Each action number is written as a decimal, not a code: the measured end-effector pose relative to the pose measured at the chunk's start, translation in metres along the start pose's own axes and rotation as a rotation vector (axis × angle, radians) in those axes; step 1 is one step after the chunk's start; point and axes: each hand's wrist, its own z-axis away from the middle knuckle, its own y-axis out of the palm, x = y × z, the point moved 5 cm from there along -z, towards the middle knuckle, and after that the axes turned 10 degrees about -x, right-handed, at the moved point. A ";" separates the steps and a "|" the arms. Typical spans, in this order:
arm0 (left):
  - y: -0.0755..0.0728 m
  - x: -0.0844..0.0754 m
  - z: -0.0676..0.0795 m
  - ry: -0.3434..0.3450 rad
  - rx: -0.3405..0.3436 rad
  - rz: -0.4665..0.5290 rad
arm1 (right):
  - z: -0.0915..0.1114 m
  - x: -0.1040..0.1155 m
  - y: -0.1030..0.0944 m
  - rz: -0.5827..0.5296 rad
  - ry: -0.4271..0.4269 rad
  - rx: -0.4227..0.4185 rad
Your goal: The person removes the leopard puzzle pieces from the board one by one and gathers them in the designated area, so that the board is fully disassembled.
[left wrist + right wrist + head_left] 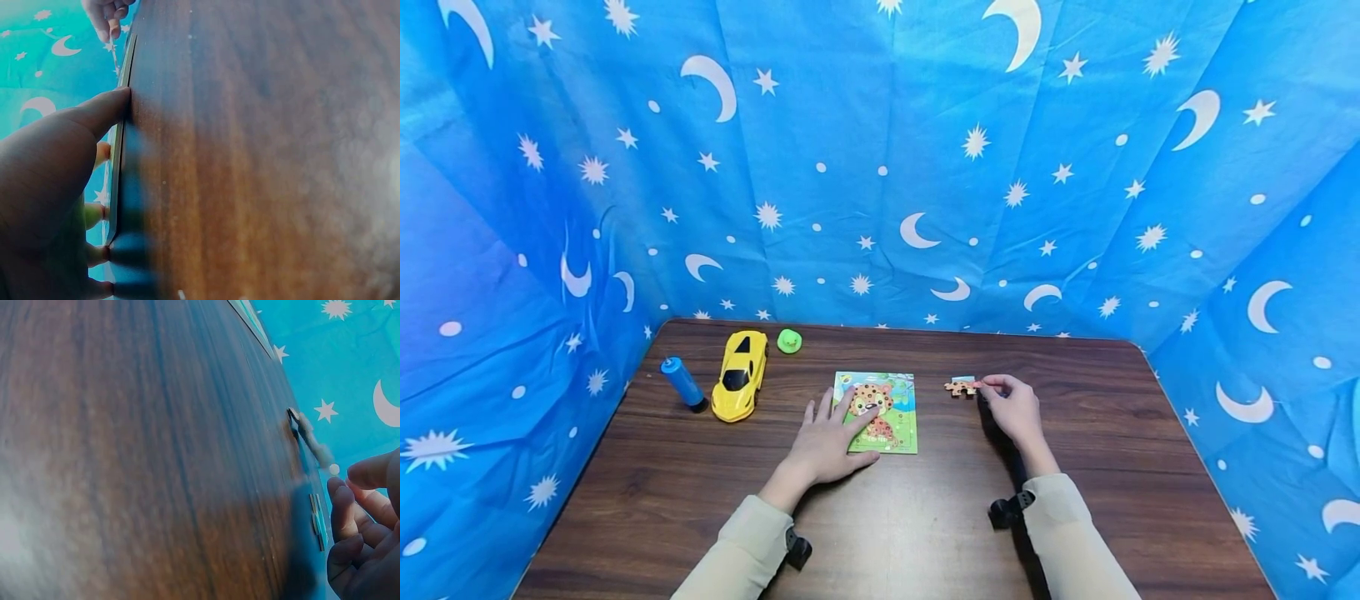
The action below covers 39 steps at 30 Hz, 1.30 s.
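Note:
My left hand [822,446] lies spread over the left part of a leopard picture puzzle [904,435], fingers straight and pressing on it. In the left wrist view the thumb [103,112] touches the edge of the puzzle board [115,200]. To the right of the board, my right hand [1018,410] pinches a spotted jigsaw piece [957,387] between thumb and fingers. That piece [312,440] is tilted and blurred in the right wrist view. Thin flat pieces [317,522] lie on the table beside the right fingertips.
At the table's left stand a blue cylinder with a black end [682,383] and a yellow toy car [739,379]. A small green rubber duck [789,341] sits near the back edge. Blue curtains [850,125] with moons and stars enclose the brown wooden table [1120,467].

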 end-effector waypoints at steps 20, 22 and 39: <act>0.000 0.000 0.003 -0.016 -0.002 0.020 | 0.004 -0.001 0.001 0.001 0.007 -0.010; -0.001 0.000 0.004 -0.015 -0.004 0.025 | 0.006 0.002 0.002 -0.013 0.009 -0.003; -0.007 0.011 0.019 -0.052 -0.010 0.013 | 0.023 0.038 0.050 -0.075 -0.068 0.143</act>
